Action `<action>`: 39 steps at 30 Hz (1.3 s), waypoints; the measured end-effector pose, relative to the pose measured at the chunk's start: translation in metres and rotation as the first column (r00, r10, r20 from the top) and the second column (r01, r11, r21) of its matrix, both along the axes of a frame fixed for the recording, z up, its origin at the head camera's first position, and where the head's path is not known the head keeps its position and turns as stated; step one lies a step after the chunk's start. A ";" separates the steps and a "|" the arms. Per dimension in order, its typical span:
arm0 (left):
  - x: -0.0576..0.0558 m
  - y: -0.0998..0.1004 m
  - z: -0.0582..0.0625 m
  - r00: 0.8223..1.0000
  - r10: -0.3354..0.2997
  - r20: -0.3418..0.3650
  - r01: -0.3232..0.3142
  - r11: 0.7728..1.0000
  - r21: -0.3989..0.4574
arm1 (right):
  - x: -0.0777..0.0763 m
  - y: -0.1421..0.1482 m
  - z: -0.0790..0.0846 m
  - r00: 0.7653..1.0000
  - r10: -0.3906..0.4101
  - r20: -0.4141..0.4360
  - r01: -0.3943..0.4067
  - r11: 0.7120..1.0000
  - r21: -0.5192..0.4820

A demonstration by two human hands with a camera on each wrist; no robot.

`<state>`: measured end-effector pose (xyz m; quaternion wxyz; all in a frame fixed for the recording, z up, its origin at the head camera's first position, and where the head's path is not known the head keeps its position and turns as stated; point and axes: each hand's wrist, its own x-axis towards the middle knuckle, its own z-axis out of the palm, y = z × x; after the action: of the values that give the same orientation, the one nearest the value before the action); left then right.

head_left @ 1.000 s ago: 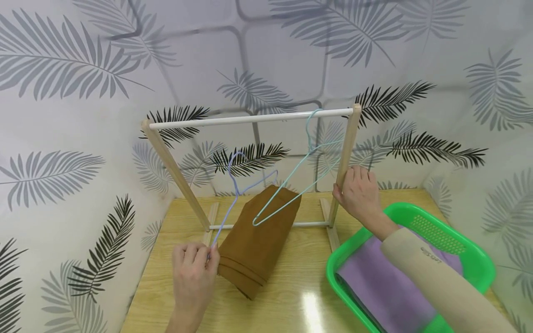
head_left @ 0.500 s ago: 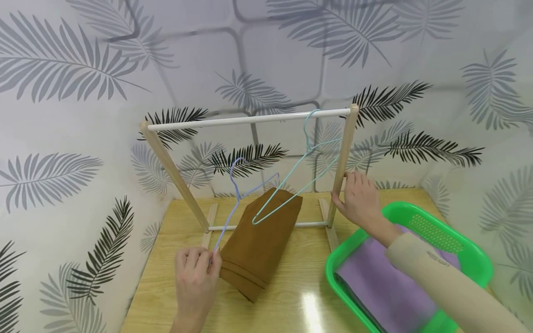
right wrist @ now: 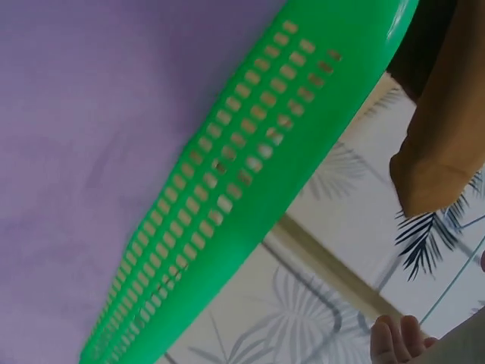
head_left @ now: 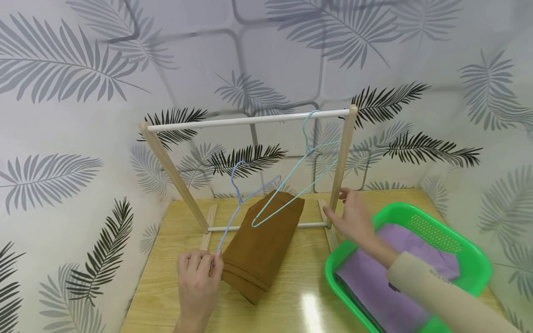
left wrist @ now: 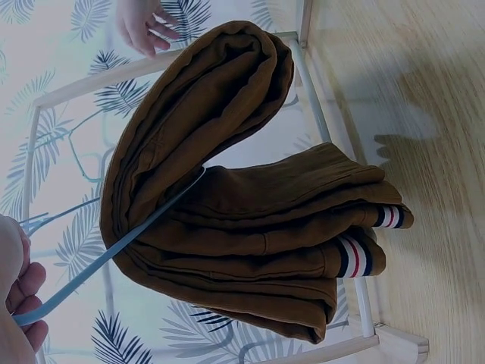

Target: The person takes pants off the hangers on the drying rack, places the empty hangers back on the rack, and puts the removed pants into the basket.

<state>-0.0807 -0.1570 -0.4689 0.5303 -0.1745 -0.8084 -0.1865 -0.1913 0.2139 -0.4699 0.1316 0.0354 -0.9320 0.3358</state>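
My left hand [head_left: 199, 280] grips one end of a lavender hanger [head_left: 233, 221] above the table. Folded over the hanger's bar are brown trousers [head_left: 262, 245]; in the left wrist view the trousers [left wrist: 204, 220] show striped cuffs. The hanger's hook points up, below the rack's top rail and apart from it. My right hand [head_left: 354, 219] is beside the lower part of the rack's right post [head_left: 345, 152], thumb and fingers apart, holding nothing visible. A mint-green hanger [head_left: 287, 178] hangs on the top rail [head_left: 250, 120] near that post.
At the right stands a green basket [head_left: 479, 263] with folded purple cloth [head_left: 383, 277] inside, partly under my right forearm. The rack stands at the back of the wooden table [head_left: 291, 300], against a leaf-patterned wall [head_left: 270, 55].
My right hand has slid down the right post and its fingers have loosened from it. The left hand, with hanger and trousers, has shifted slightly right and down.
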 end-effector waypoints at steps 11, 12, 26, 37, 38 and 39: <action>-0.001 0.000 -0.002 1.000 0.007 -0.011 -0.007 1.000 -0.006 | 0.024 -0.028 -0.004 0.954 0.102 0.283 0.031 0.902 -0.431; -0.001 0.000 -0.002 1.000 0.006 -0.010 -0.006 1.000 -0.005 | 0.026 -0.031 -0.004 0.947 0.107 0.303 0.047 0.886 -0.460; 0.002 0.001 0.000 1.000 0.016 0.006 -0.016 1.000 -0.008 | 0.044 -0.066 -0.012 0.864 0.206 0.459 0.274 0.573 -0.773; 0.002 0.004 0.001 1.000 0.014 -0.004 -0.014 1.000 -0.010 | 0.053 -0.086 -0.021 0.836 0.243 0.491 0.361 0.429 -0.828; 0.002 0.004 0.001 1.000 0.012 -0.004 -0.012 1.000 -0.009 | 0.053 -0.088 -0.022 0.837 0.244 0.489 0.360 0.426 -0.830; 0.002 0.004 0.001 1.000 0.011 -0.005 -0.011 1.000 -0.008 | 0.054 -0.089 -0.023 0.839 0.246 0.486 0.359 0.421 -0.833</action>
<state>-0.0782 -0.1529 -0.4677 0.5327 -0.1725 -0.8088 -0.1797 -0.1378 0.1250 -0.4925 -0.1271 -0.1704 -0.5985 0.7724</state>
